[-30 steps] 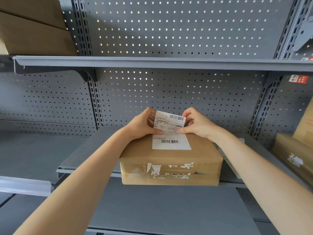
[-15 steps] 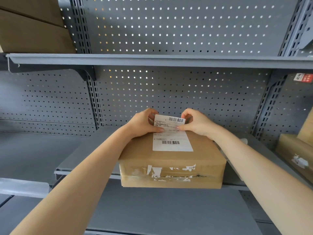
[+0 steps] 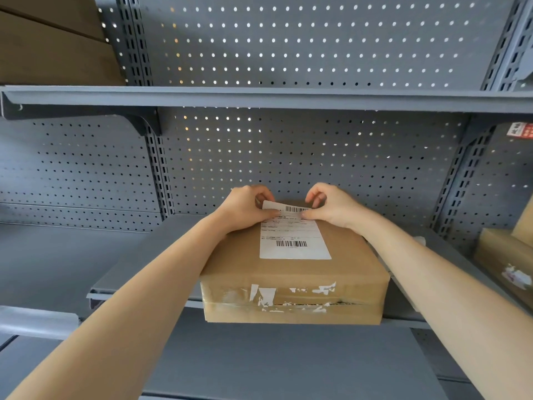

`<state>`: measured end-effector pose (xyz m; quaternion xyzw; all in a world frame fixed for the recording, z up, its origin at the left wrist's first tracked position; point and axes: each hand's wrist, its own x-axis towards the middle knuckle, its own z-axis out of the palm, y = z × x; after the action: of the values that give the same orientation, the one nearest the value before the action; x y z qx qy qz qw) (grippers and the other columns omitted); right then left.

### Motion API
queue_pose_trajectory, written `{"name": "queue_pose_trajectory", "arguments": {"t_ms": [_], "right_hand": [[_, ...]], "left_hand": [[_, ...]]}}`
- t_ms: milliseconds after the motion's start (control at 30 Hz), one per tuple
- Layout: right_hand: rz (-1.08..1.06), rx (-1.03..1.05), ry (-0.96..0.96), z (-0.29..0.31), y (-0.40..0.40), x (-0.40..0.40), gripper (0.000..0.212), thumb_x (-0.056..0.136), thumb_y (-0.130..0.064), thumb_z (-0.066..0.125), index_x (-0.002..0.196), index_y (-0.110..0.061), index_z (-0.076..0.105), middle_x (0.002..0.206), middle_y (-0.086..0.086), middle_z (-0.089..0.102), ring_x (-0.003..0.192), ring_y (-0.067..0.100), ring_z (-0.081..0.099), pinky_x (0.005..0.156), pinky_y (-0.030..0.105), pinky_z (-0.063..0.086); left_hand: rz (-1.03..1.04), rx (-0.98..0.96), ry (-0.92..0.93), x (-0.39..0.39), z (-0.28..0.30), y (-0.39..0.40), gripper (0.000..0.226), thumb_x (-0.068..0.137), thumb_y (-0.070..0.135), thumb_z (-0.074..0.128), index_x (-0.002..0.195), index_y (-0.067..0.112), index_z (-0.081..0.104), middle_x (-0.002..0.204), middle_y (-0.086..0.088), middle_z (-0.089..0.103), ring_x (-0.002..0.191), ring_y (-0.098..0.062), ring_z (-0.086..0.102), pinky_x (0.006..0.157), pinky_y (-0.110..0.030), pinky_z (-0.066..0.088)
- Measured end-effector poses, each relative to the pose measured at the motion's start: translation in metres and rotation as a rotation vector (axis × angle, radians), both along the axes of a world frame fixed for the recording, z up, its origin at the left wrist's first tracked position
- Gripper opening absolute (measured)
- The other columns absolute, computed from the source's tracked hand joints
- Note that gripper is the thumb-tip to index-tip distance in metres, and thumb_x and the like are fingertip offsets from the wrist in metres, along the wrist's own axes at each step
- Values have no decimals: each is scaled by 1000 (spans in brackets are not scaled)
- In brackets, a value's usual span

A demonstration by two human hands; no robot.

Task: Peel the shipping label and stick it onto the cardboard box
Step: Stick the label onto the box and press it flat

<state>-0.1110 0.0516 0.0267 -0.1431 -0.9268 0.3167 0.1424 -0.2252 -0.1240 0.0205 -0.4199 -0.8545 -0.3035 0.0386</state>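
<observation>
White shipping label (image 3: 294,238) now laid far lower than a second ago, nearly flat on cardboard box (image 3: 291,272) below both hands. Left hand (image 3: 245,210) and right hand (image 3: 331,206) pinching its raised far corners. Only pressing down left, probably.

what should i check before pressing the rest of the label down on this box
1. Near part of the shipping label lies flat on the cardboard box: ok.
2. Far edge is stuck down: not ok, it curls up between the hands.
3. Left hand and right hand each pinch a far corner: ok.
4. Label sits square to the box edges: ok, roughly.
5. Box is fully supported on the shelf: not ok, its front overhangs the edge.
6. Backing is completely removed: cannot tell.
</observation>
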Motion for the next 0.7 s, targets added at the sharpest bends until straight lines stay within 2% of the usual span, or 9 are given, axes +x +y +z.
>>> {"name": "queue_pose_trajectory", "arguments": {"t_ms": [133, 200, 333, 433, 567, 633, 700], "right_hand": [[-32, 25, 1, -6, 3, -5, 17, 81, -35, 70, 89, -22, 60, 89, -6, 58, 90, 19, 57, 83, 35, 45], [-56, 40, 4, -8, 5, -8, 11, 84, -33, 66, 82, -25, 59, 83, -10, 56, 87, 18, 55, 81, 34, 43], [-94, 58, 17, -11, 7, -12, 16, 83, -30, 66, 72, -31, 54, 75, -14, 54, 81, 15, 53, 78, 31, 41], [-99, 89, 18, -12, 8, -13, 18, 84, -29, 65, 71, -32, 53, 74, -15, 53, 81, 15, 53, 82, 35, 42], [-101, 129, 20, -9, 4, -8, 9, 86, -27, 61, 79, -29, 56, 81, -12, 57, 88, 18, 56, 89, 40, 45], [-91, 164, 7, -6, 1, -3, 2, 88, -26, 58, 88, -28, 59, 95, -8, 61, 97, 20, 58, 92, 42, 46], [-51, 236, -21, -3, -5, 3, 17, 91, -25, 53, 105, -26, 62, 114, -4, 62, 110, 21, 56, 96, 40, 44]], "left_hand": [[27, 39, 50, -2, -2, 5, 17, 87, 29, 67, 96, 15, 69, 94, 0, 66, 80, -12, 55, 73, -21, 41], [42, 55, 72, -4, -4, 6, 13, 87, 25, 66, 92, 14, 70, 93, -3, 70, 77, -13, 55, 72, -21, 42], [62, 25, 132, -8, -8, 8, 10, 84, 24, 69, 87, 15, 72, 89, -2, 71, 72, -11, 55, 70, -21, 43], [67, 7, 165, -8, -8, 7, 10, 83, 27, 71, 86, 17, 71, 86, -1, 70, 75, -15, 59, 73, -28, 52], [67, -1, 191, -5, -7, 5, 9, 85, 23, 67, 88, 15, 71, 88, -2, 69, 76, -16, 59, 76, -33, 54], [62, 10, 205, -2, -5, 3, 12, 88, 18, 62, 91, 13, 71, 93, -5, 70, 82, -20, 62, 79, -36, 55], [36, -10, 200, 2, -4, 0, 18, 92, 16, 56, 99, 12, 72, 100, -6, 72, 92, -23, 65, 83, -36, 54]]}}
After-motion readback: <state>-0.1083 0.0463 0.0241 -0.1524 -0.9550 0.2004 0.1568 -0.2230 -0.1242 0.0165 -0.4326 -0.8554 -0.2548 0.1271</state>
